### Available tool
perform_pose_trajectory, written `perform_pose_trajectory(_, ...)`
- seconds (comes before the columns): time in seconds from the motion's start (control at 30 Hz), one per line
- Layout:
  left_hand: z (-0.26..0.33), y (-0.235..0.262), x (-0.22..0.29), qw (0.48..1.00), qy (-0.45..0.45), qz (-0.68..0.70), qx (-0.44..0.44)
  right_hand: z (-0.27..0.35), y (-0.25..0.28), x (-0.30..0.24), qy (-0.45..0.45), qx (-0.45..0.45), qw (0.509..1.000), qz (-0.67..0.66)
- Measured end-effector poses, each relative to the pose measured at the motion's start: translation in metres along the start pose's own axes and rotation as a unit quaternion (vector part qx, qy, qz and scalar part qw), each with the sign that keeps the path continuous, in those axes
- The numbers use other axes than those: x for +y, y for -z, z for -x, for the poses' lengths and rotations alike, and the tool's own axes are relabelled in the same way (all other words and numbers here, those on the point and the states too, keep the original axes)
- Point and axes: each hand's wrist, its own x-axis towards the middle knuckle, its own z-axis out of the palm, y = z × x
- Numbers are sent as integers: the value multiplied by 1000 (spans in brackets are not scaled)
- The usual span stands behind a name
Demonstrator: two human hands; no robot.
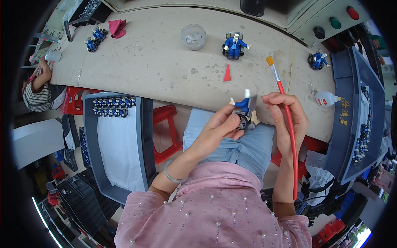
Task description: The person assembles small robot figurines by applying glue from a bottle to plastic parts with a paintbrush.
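- A pale, stained worktable [165, 62] carries everything.
- A clear round tub [193, 36] sits near its far edge.
- A blue seated figurine [234, 44] stands just beside the tub.
- A small red cone [227, 73] lies nearer.
- A white glue bottle [327, 98] lies at the right.
- A red cloth [117, 27] lies far left.

Blue toy figure [244, 110] and red-handled paintbrush [285, 111], both held up.
The figure, wheeled, tilts over the lap; the brush stands nearly upright, orange bristles topmost.
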Motion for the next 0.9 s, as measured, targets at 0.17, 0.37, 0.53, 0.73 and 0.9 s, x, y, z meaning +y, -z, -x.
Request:
perform_pose_trajectory(0.17,-1,9,-8,996,38,81,-15,-4,-4,-4,-33,-27,998,-55)
perform_pose_trajectory(0.37,-4,6,-4,987,58,143,-40,1,-8,-4,-113,-67,981,-144)
perform_pose_trajectory(0.53,-8,-1,-6,922,132,348,-102,1,-19,4,-63,-48,989,-123)
perform_pose_trajectory(0.73,-8,-6,-9,823,161,502,-213,0,-23,-1,-140,-12,972,-190)
perform_pose_trajectory(0.9,-4,-12,-5,822,163,512,-186,0,-21,-2,-140,-13,972,-188)
